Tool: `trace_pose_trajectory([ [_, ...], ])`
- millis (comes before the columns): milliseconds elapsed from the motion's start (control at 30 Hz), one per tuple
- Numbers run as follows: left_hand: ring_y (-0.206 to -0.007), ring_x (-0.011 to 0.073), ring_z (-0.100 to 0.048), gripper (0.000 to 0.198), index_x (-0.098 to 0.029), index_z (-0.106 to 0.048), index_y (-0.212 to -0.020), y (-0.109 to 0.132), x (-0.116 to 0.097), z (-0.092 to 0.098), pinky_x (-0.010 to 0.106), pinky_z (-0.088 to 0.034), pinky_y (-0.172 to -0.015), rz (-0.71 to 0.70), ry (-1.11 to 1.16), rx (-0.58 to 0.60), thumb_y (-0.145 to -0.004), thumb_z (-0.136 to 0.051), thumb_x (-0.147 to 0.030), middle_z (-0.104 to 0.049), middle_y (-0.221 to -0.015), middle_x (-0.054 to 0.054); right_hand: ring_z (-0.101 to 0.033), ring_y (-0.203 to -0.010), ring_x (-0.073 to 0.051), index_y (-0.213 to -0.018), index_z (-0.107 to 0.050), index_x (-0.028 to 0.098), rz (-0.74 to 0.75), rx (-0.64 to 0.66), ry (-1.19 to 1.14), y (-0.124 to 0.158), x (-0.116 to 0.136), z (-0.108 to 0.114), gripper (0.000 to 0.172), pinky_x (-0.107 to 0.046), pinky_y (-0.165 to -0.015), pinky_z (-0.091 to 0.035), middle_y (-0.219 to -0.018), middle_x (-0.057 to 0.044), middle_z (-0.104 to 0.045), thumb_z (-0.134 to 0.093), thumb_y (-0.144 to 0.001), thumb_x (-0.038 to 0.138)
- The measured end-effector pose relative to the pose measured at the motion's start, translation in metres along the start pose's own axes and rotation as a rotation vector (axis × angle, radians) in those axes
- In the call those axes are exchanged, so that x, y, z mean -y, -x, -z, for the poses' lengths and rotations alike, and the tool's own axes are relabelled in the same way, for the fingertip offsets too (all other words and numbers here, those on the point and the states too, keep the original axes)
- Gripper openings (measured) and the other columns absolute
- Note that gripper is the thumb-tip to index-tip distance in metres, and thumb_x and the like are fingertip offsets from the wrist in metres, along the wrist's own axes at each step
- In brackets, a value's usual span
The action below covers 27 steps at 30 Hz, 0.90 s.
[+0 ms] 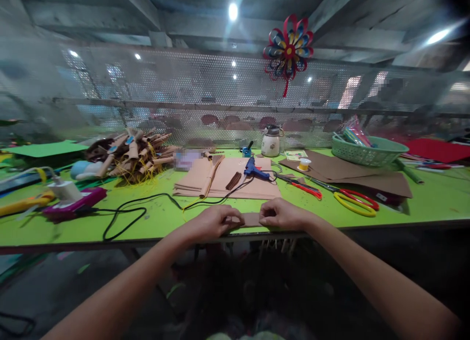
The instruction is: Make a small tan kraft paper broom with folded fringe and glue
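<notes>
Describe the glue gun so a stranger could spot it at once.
On the green table, look at the brown paper stack. The glue gun lies on the stack's right half; its blue body sets it apart from the small brown strips just left of it.

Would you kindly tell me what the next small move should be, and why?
Perhaps the right hand should smooth along the brown paper strip while the left hand steadies it: both hands are already on the strip, a flat stretch shows between them, and the blue glue gun lies unheld beyond.
</notes>
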<state>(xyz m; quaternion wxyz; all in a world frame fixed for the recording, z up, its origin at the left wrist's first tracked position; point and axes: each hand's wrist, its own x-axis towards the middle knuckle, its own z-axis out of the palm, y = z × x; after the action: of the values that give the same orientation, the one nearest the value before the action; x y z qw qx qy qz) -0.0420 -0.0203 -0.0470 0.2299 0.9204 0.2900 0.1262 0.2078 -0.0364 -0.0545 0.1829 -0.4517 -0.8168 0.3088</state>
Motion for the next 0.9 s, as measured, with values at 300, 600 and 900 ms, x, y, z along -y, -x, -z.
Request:
trace_pose_trajectory([
  [300, -0.065, 0.0117, -0.042, 0.031, -0.028, -0.068, -0.105, 0.002, -0.002, 0.000, 0.021, -0.031, -0.060, -0.005, -0.210, 0.052, -0.091, -0.040, -0.031, -0.042, -0.071, 0.001, -0.049, -0.059, -0.010, -0.089, -0.063, 0.014, 0.058, -0.023, -0.002, 0.005, 0.002, -0.002, 0.018, -0.020, -0.055, -0.038, -0.067, 0.001, -0.056, -0.057, -0.073, 0.019],
  [600, -0.070, 0.0128, -0.042, 0.034, -0.039, -0.060, -0.116, 0.007, 0.002, -0.009, 0.023, -0.030, -0.064, -0.002, -0.252, -0.030, -0.092, -0.038, -0.029, -0.042, -0.076, 0.001, -0.049, -0.067, -0.012, -0.106, -0.069, 0.018, 0.194, -0.006, 0.019, 0.009, 0.002, -0.001, 0.029, -0.021, -0.061, -0.037, -0.075, -0.002, -0.058, -0.052, -0.085, 0.029],
  [900, -0.071, 0.0143, -0.041, 0.035, -0.033, -0.064, -0.111, 0.008, -0.001, -0.010, 0.024, -0.028, -0.062, -0.010, -0.317, -0.047, -0.089, -0.041, -0.019, -0.043, -0.076, 0.002, -0.046, -0.070, -0.012, -0.115, -0.064, 0.026, 0.302, 0.048, 0.216, 0.010, -0.001, 0.001, 0.032, -0.022, -0.066, -0.035, -0.074, -0.001, -0.048, -0.045, -0.090, 0.022],
])
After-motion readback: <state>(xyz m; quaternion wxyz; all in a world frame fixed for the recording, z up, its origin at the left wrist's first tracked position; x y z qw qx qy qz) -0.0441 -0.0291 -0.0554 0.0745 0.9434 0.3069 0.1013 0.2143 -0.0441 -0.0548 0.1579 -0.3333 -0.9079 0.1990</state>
